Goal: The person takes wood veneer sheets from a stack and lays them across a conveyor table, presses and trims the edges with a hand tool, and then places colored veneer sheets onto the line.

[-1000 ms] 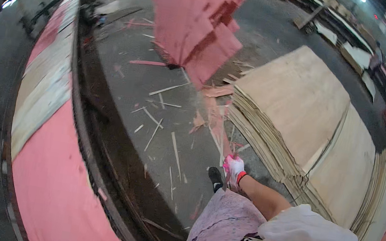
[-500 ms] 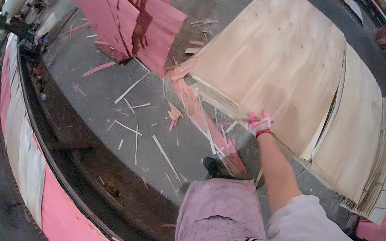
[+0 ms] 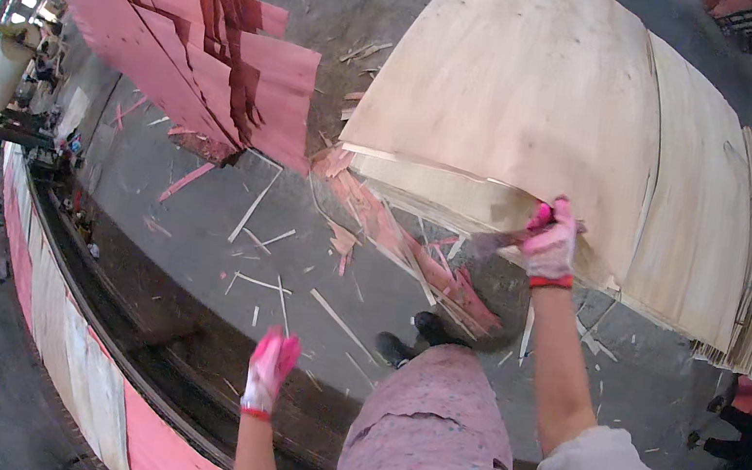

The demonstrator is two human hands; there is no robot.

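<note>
The pale veneer stack runs out of view at top and right, so its far edges stay hidden. Your right hand is closed on the near edge of the wide, thin top sheet. Your left hand hangs open, holding nothing.

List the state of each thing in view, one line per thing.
Right hand: gloved, gripping the edge of the top veneer sheet.
Top veneer sheet: pale, its near edge lifted off the stack.
Left hand: gloved, open, holding nothing.
Pink veneer pile: fanned out, uneven.
Floor scraps: scattered strips.
</note>
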